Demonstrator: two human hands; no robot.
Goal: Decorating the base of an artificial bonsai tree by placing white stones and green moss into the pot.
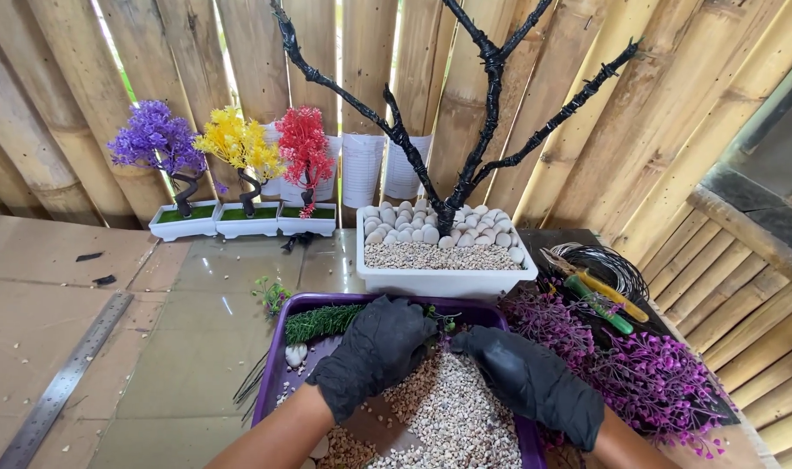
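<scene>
Both my hands wear black gloves and rest in a purple tray [298,306] filled with small beige gravel [452,426]. My left hand [374,352] lies palm down on the gravel, fingers curled. My right hand [535,382] also presses into the gravel, fingers bent; whether it holds pebbles I cannot tell. Just beyond the tray stands a white rectangular planter [444,280] with gravel, larger white stones and a bare black branched tree [487,113].
Three small artificial trees, purple [157,139], yellow [238,143] and red [304,148], stand in white pots at the back left. Purple foliage [648,378], a wire coil [609,260] and pliers [600,300] lie right. A metal ruler [66,382] lies left. A bamboo wall stands behind.
</scene>
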